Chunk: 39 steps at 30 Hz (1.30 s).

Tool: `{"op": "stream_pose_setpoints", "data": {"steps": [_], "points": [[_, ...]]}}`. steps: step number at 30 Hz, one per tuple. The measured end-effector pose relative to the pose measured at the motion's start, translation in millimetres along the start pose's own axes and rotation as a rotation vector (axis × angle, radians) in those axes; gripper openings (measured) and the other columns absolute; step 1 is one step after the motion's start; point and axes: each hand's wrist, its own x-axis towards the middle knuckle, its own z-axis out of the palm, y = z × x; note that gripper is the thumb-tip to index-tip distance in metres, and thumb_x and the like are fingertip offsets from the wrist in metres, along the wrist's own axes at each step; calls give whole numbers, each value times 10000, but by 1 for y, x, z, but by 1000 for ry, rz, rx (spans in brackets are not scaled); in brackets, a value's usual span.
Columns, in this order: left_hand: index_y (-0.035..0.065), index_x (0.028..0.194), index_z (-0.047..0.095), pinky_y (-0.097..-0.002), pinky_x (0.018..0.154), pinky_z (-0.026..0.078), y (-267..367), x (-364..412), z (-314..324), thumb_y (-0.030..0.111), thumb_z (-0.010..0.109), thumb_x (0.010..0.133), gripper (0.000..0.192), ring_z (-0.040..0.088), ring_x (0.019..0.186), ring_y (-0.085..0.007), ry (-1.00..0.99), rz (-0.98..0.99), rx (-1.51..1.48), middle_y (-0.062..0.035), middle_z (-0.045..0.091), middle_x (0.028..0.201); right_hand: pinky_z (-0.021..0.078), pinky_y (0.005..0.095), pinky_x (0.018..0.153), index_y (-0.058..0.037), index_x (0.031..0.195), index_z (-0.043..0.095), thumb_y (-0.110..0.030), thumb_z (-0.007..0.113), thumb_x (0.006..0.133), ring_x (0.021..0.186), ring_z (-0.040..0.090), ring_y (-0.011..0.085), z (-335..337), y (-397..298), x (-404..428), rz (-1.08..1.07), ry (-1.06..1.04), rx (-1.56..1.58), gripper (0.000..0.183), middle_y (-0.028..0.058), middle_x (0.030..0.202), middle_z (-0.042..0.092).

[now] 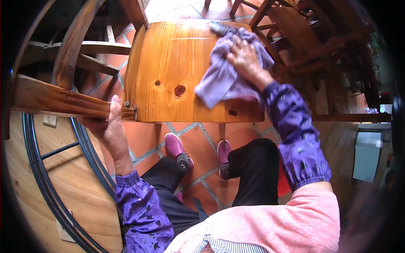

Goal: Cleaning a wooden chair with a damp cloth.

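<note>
A wooden chair seat (pixel 167 66) with dark knots lies before me, its surface glossy. My right hand (pixel 245 60) presses a bunched purple cloth (pixel 218 72) onto the right side of the seat, fingers spread over the fabric. Part of the cloth hangs towards the seat's near right corner. On the left, my left hand (pixel 114 132) grips a wooden chair rail (pixel 63 98) close to where it meets the seat, with the thumb on top. The fingers under the rail are partly hidden.
Other wooden chairs (pixel 291 28) stand at the upper right. At the left is a round wooden panel (pixel 63 177) with dark metal tubing (pixel 34 151). A white box (pixel 367 156) sits far right. My shoes (pixel 174 144) rest on the terracotta tile floor (pixel 186 142).
</note>
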Motion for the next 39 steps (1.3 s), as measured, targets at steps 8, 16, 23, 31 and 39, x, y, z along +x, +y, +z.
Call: {"op": "stream_pose_setpoints", "data": {"steps": [8, 16, 23, 31, 39], "points": [[37, 1322, 202, -275, 936, 399, -10, -5, 8, -36, 699, 787, 734, 458, 1071, -165, -99, -71, -144, -110, 417, 1207, 164, 590, 1062, -246, 1410, 354, -536, 394, 868, 1350, 252, 385, 54, 71, 70, 439, -40, 179, 616, 112, 1502, 247], [38, 1208, 271, -291, 792, 543, -21, 27, -6, -128, 649, 781, 594, 583, 858, -156, -170, -162, -448, -78, 502, 999, 170, 579, 1049, -192, 1402, 381, -438, 355, 882, 1304, 302, 407, 35, 36, 17, 434, -38, 186, 576, 183, 1479, 264], [37, 1010, 486, -163, 593, 371, -6, 40, -9, 132, 844, 689, 490, 386, 629, -27, -52, 123, -176, 68, 429, 760, 230, 603, 1016, -139, 1329, 461, -370, 419, 877, 1220, 391, 438, -7, -12, -67, 291, 88, 182, 510, 209, 1414, 352], [-18, 1222, 367, -341, 836, 478, -43, 12, 13, 187, 735, 811, 588, 578, 955, -222, 161, 111, 172, -139, 557, 1064, 200, 617, 1029, -136, 1297, 494, -371, 549, 817, 1220, 374, 458, -79, -117, -142, 122, 81, 376, 537, 207, 1387, 369], [-5, 1201, 370, -288, 851, 431, -53, 18, 1, 207, 704, 845, 533, 518, 958, -168, 4, -122, -40, -77, 501, 1075, 232, 607, 1022, -147, 1320, 477, -448, 523, 833, 1271, 346, 441, -71, -88, -95, -112, -62, 426, 574, 172, 1432, 343]]}}
